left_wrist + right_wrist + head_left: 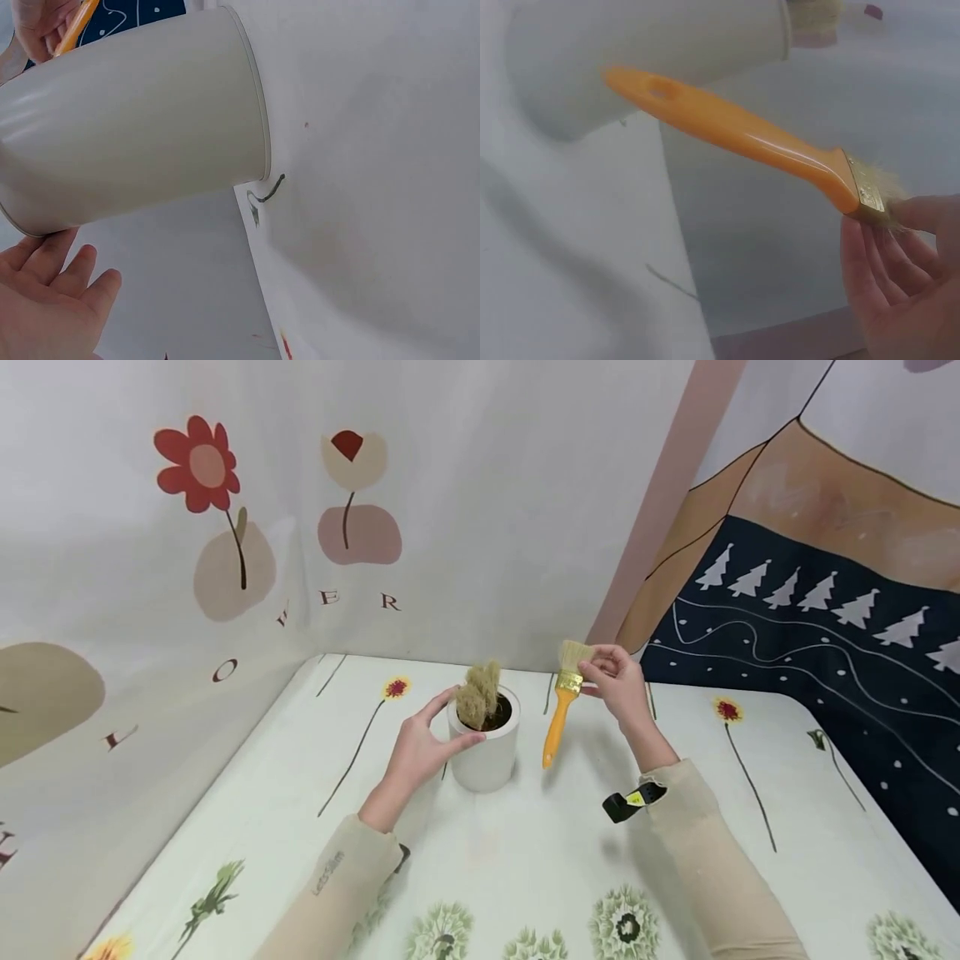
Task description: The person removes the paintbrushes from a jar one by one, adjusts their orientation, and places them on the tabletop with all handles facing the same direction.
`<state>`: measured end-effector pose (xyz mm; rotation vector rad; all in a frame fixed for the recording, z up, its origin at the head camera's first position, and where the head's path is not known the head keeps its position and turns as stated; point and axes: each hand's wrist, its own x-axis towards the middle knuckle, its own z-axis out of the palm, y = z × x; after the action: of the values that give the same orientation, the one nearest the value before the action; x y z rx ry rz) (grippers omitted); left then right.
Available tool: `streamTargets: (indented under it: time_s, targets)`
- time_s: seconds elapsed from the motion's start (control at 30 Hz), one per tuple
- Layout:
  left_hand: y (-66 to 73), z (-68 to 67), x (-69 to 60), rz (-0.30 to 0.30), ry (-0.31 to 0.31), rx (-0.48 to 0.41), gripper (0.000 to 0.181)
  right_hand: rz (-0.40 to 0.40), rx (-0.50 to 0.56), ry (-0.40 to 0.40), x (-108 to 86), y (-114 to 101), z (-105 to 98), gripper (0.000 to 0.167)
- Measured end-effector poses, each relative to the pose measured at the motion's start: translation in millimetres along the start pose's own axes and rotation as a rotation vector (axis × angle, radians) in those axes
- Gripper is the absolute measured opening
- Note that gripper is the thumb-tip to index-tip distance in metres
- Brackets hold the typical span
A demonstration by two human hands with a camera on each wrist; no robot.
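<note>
A white plant pot (pixel 482 767) with dark soil (pixel 498 712) and a fuzzy tan cactus-like plant (pixel 480 693) stands on the table, left of the brush. My left hand (pixel 420 747) holds the pot by its upper rim, with the thumb on the near side and the fingers round the left side. To the right, my right hand (pixel 617 685) pinches a paintbrush (pixel 557 727) near its ferrule and pale bristles (pixel 574 655). The brush is in the air, bristles up and orange handle (pixel 735 131) hanging down. In the left wrist view the pot (pixel 135 120) hides most of the brush.
The table (pixel 480 868) has a white cloth printed with flowers. A pale curtain (pixel 480 527) with flower prints and letters stands behind and to the left. A dark blue cloth (pixel 810 668) with white trees hangs at the right. Each wrist wears a black strap (pixel 633 802).
</note>
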<state>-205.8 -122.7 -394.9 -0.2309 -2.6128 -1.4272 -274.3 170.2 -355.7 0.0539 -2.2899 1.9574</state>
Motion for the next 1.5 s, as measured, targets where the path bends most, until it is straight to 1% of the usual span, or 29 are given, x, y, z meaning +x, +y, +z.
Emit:
streamTargets:
  time_s: [0.07, 0.17, 0.27, 0.33, 0.5, 0.63, 0.7, 0.77, 0.87, 1.0, 1.23, 1.43, 1.5]
  targets:
    - [0.2, 0.2, 1.7, -0.009, 0.000, 0.003, 0.084, 0.043, -0.011, -0.009, 3.8, 6, 1, 0.039]
    - [0.2, 0.3, 2.4, -0.011, 0.001, 0.001, 0.083, 0.096, -0.055, -0.026, 7.6, 16, 3, 0.041]
    - [-2.4, 0.4, -4.5, -0.025, -0.001, -0.003, 0.083, 0.147, -0.092, -0.048, 7.1, 32, 9, 0.041]
    - [-2.7, 0.4, -6.3, -0.020, -0.001, -0.005, 0.083, 0.163, -0.106, -0.062, 8.2, 41, 13, 0.041]
    - [0.0, 0.2, -3.5, 0.001, 0.008, -0.011, 0.082, 0.206, -0.136, -0.112, 16.9, 54, 21, 0.042]
    - [0.8, 0.4, -3.0, -0.011, 0.004, -0.017, 0.083, 0.273, -0.153, -0.156, 22.7, 67, 25, 0.045]
    - [0.0, 0.6, -3.8, -0.007, 0.008, -0.013, 0.083, 0.304, -0.157, -0.163, 24.0, 74, 29, 0.045]
    - [-0.4, 0.5, -3.8, 0.006, 0.015, -0.007, 0.084, 0.316, -0.155, -0.169, 24.5, 78, 31, 0.045]
    - [0.9, 0.0, -2.1, 0.018, 0.026, -0.012, 0.084, 0.322, -0.144, -0.176, 26.4, 82, 32, 0.047]
    - [2.1, -0.9, 0.8, 0.011, 0.013, -0.015, 0.084, 0.334, -0.164, -0.187, 29.4, 87, 32, 0.049]
    - [4.6, -2.2, -1.1, 0.025, 0.023, -0.013, 0.083, 0.269, -0.281, -0.163, 26.7, 89, 35, 0.045]
    - [2.8, -0.9, -1.5, 0.015, 0.001, 0.009, 0.083, 0.283, -0.352, -0.157, 21.9, 92, 37, 0.045]
    - [3.6, -1.9, -1.0, 0.010, -0.002, 0.013, 0.083, 0.276, -0.376, -0.154, 22.1, 91, 38, 0.044]
